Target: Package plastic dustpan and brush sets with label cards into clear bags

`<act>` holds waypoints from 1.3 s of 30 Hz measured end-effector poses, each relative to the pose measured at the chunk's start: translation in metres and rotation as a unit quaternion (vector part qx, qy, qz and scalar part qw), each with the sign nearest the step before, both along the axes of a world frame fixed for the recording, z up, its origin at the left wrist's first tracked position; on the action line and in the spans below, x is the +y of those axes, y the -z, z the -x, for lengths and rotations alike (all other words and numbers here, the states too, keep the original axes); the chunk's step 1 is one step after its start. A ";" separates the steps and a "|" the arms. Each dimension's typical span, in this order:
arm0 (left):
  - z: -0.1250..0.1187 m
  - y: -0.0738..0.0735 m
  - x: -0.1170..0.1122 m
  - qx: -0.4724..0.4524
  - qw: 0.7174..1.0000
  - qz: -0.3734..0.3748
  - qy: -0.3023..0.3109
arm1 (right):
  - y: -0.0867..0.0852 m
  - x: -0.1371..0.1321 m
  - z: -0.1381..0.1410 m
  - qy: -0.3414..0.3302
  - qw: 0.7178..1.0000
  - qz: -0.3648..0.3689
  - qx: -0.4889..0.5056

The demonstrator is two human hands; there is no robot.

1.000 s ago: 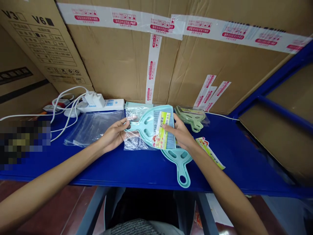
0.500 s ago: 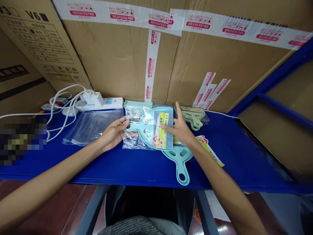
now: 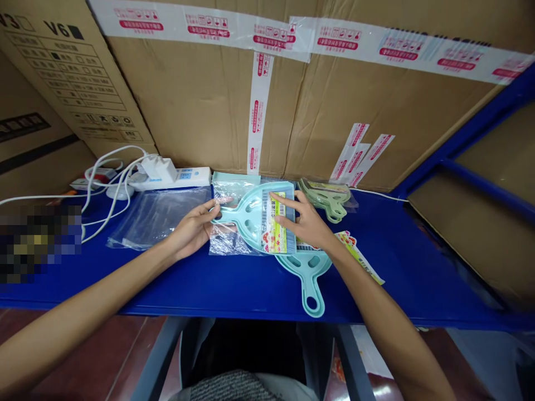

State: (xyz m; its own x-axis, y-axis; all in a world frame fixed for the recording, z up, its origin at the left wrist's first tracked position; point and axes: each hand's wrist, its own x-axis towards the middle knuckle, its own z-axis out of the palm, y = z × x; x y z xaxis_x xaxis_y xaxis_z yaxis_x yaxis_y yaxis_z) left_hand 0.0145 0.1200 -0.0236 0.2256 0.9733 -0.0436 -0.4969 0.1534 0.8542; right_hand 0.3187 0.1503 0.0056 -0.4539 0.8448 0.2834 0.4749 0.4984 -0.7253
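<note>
My left hand is closed round the handle of a mint dustpan, which has a brush with blue-grey bristles nested in it. A printed label lies across the bristles. My right hand has its index finger and thumb stretched out and spread on this label, at the dustpan's wide end. Under and in front of it, another mint dustpan and brush set lies with its handle toward me. Behind the held dustpan is a mint set in a clear bag, partly hidden.
A loose label and a bagged green dustpan set lie on the right of the blue table. Clear plastic bags are stacked at left, near a white power strip with cables. Cardboard stands along the back.
My right index finger has come from beyond the dustpan's edge down onto the label's upper part. The label sits slightly differently on the bristles. My left hand keeps its hold.
</note>
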 end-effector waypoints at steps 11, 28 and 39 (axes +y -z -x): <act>0.000 0.002 -0.002 0.003 1.000 -0.004 -0.006 | -0.006 -0.006 -0.001 -0.009 0.998 -0.027 -0.056; -0.002 0.001 -0.002 0.032 0.999 -0.001 -0.031 | -0.003 -0.009 0.010 0.003 0.987 0.061 0.146; -0.002 0.003 0.000 0.055 0.998 0.011 -0.015 | 0.000 -0.006 0.020 0.056 0.842 0.348 0.408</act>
